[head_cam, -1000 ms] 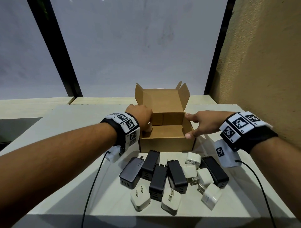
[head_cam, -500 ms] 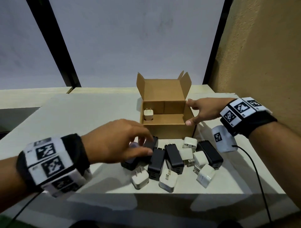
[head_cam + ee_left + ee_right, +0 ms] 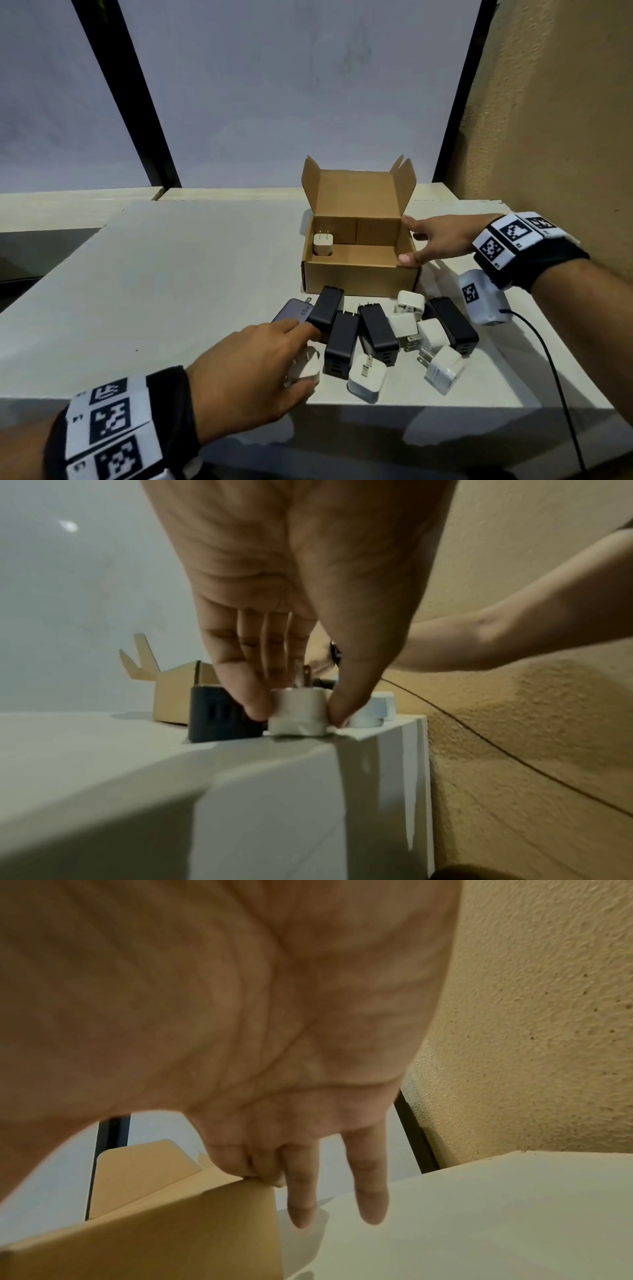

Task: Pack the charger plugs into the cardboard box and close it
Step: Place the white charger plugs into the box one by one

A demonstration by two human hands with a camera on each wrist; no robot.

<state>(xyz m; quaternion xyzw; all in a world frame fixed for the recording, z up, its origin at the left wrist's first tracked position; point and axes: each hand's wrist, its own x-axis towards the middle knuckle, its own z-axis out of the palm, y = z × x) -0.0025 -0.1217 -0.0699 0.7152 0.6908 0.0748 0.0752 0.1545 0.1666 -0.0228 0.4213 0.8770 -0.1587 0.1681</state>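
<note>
The open cardboard box [image 3: 359, 279] stands at the back of the table, lid flaps up, and one white plug [image 3: 322, 244] sits upright in its back left corner. Several black chargers [image 3: 342, 342] and white plugs [image 3: 442, 368] lie in a pile before it. My left hand [image 3: 301, 359] reaches over the pile's front left. Its fingers and thumb pinch a white plug [image 3: 297, 712] that rests prongs-up on the table beside a black charger [image 3: 219, 718]. My right hand [image 3: 423, 240] grips the box's right wall [image 3: 212, 1213], two fingers curled over the rim.
The pile lies close to the white table's front edge [image 3: 445, 406]. A rough tan wall [image 3: 555, 120] rises right of the table. Black cables [image 3: 561, 383] hang from both wrists. Bare tabletop [image 3: 178, 274] spreads to the left of the box.
My left hand has left the box, where a white plug now stands, and come back to the pile's front left, closing on another white plug. My right hand stays on the box.
</note>
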